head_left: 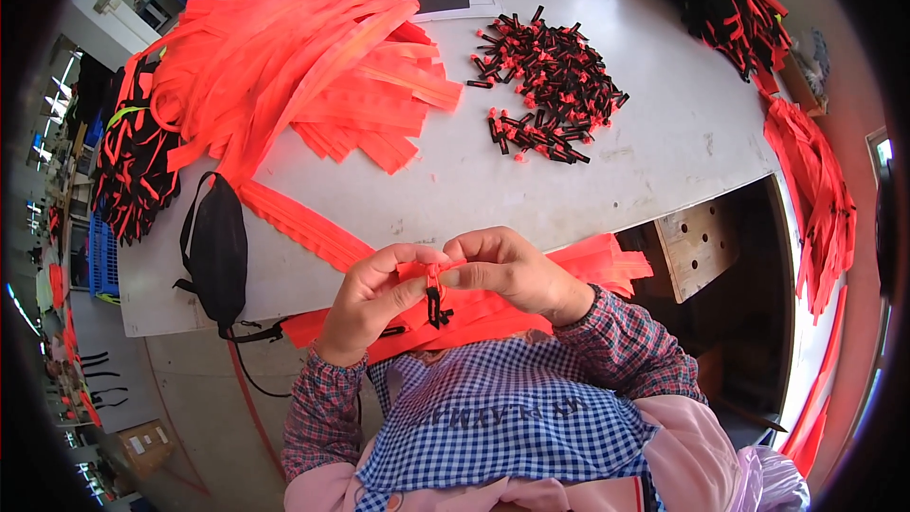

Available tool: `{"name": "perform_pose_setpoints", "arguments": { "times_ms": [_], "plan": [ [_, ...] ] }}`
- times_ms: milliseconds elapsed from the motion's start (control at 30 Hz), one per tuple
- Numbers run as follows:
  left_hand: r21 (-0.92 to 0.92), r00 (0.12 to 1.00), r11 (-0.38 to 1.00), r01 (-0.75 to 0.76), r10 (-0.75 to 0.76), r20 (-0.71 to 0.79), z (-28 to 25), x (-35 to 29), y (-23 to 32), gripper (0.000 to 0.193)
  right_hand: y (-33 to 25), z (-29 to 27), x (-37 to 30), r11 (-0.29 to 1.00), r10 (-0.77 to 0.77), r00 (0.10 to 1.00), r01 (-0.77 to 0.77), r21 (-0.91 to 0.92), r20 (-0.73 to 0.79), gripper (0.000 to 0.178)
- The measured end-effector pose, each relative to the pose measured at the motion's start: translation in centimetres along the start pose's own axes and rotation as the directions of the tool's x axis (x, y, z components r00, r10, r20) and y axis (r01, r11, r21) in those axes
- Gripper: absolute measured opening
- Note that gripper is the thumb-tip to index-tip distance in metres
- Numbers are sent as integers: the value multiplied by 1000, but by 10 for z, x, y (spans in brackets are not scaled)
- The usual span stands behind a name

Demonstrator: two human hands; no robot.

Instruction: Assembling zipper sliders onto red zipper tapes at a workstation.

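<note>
Orange strap (445, 272) with a black clip (435, 303) is pinched between left hand (374, 299) and right hand (507, 268) fingertips.

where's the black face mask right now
In the head view the black face mask lies on the left of the grey table, near its front edge, beside the orange strips, left of the left hand.

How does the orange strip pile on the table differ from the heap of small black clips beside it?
The strip pile is all orange; the clip heap is black with red tips. The strips are long, flat and fanned out; the clips are short and jumbled. The strip pile covers far more table than the clip heap. Both lie loose on the white table.
</note>
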State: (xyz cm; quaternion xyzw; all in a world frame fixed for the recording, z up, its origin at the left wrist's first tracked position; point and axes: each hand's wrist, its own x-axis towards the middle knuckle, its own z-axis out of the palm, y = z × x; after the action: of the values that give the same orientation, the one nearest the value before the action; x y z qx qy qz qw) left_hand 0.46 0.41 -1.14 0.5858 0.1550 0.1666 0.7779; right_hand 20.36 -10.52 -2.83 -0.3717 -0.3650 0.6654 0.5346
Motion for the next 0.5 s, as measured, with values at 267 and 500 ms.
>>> {"name": "perform_pose_setpoints", "arguments": {
  "times_ms": [267, 500],
  "plan": [
    [282, 996, 958, -61, 79, -50, 0, -1, 5, 33, 6, 11, -2, 750, -472, 880, 367, -550, -57, 14],
    [498, 970, 865, -60, 169, -177, 15, -8, 10, 23, 2, 12, -4, 755, -518, 855, 455, -472, -4, 21]
  ]
}}
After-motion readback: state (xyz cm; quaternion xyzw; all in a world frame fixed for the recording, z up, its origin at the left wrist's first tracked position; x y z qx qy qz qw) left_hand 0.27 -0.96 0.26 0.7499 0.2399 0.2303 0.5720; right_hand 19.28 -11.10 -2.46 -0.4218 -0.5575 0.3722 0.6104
